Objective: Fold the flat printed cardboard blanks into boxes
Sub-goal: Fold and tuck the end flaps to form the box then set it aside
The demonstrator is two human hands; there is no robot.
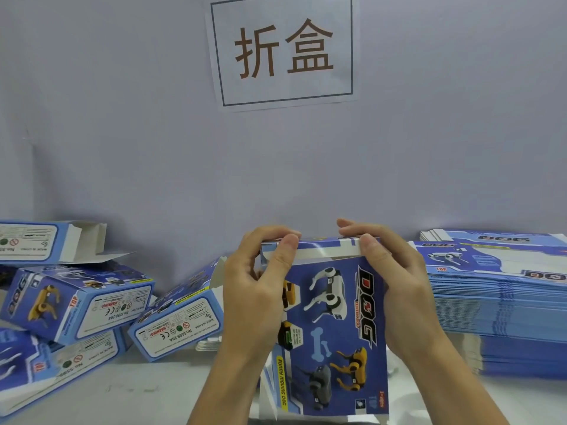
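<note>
Between both my hands stands one box (331, 317), glossy blue cardboard printed with robot dogs and a pale bone, its long printed face turned toward me and its lower end near the front edge of the surface (147, 391). My left hand (260, 289) curls round the box's upper left corner, thumb lying on the white fold of the top flap, fingers bent over the far side. My right hand (395, 280) grips the upper right corner the same way, thumb pressed on the flap's edge. The flap lies bent over the top, showing a plain white strip along the crease.

Toward the left edge of the surface I count four folded boxes (76, 299), piled and tilted against one another. Their white label panels face me, and the one at the back shows unprinted grey-white flaps standing open.

Toward the right edge sits one thick stack of flat blanks (503, 317), thin sheets with blue edges pressed close; too many to count. The top sheets are fanned out slightly.

One paper sign (283, 50) hangs on the smooth pale wall (122, 133) behind, white with a dark thin frame and two large brown characters.
</note>
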